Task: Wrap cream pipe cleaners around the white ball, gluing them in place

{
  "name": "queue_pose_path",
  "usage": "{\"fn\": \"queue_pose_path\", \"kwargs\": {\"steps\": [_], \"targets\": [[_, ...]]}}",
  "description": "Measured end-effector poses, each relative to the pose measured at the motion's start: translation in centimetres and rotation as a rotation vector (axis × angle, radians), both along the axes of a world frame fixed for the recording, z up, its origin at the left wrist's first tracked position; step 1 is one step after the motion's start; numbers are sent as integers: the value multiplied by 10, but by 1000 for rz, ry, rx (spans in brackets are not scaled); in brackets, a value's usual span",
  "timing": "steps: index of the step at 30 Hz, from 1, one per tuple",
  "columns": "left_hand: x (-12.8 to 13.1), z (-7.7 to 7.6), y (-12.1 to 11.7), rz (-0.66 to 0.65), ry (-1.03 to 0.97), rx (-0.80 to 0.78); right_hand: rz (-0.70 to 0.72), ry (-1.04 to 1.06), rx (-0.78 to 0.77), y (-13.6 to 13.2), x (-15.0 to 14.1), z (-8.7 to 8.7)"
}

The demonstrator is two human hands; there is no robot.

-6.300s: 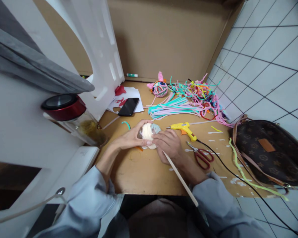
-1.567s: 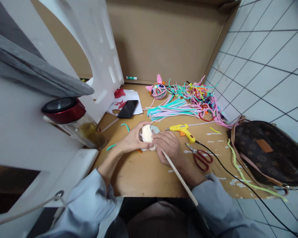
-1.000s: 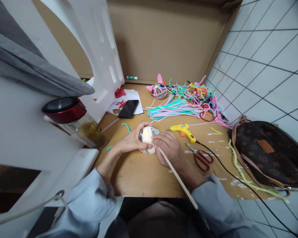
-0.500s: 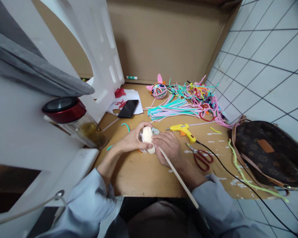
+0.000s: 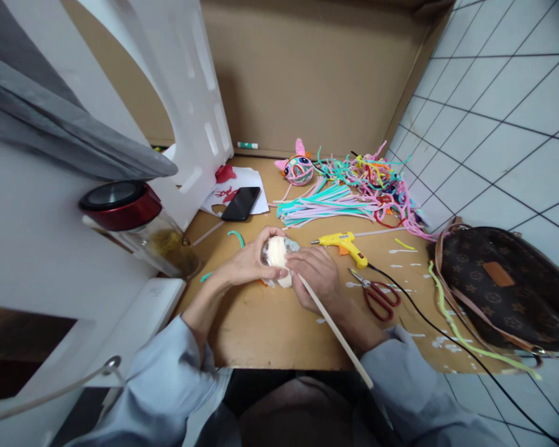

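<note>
My left hand (image 5: 250, 262) is closed around a small clear ball (image 5: 292, 244) from its left side, thumb in front and fingers behind. Cream pipe cleaner (image 5: 276, 250) forms a band across the middle of the ball. Against the ball's right side, my right hand (image 5: 315, 273) has its fingers closed on a long cream pipe cleaner (image 5: 331, 328). Its free length slants down and right, past the table's front edge. The fingertips hide where the strip meets the ball.
A yellow glue gun (image 5: 342, 243) and red-handled scissors (image 5: 377, 295) lie to the right. Behind are bundled pipe cleaners (image 5: 326, 205), a decorated ball with pink ears (image 5: 299, 171) and a phone (image 5: 241, 203). A glass bottle (image 5: 163, 245) stands left; a brown bag (image 5: 507, 285) sits right.
</note>
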State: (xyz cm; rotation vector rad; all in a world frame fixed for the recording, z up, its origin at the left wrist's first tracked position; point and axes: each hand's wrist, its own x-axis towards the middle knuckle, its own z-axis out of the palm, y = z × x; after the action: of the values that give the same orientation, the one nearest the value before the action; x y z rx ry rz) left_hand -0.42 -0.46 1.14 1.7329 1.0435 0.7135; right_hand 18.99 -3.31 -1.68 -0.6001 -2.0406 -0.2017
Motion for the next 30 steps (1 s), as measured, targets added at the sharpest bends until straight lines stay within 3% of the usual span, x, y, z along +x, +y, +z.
{"fn": "queue_pose_path", "kwargs": {"steps": [13,24,30], "targets": [[0,0,0,-2,8,8,5,-2,-35,1,2,-4],[-2,-10,4,1,-21,42,0,16,-32,1,1,2],[-2,-5,4,33,44,238,-16,31,-60,0,2,7]]}}
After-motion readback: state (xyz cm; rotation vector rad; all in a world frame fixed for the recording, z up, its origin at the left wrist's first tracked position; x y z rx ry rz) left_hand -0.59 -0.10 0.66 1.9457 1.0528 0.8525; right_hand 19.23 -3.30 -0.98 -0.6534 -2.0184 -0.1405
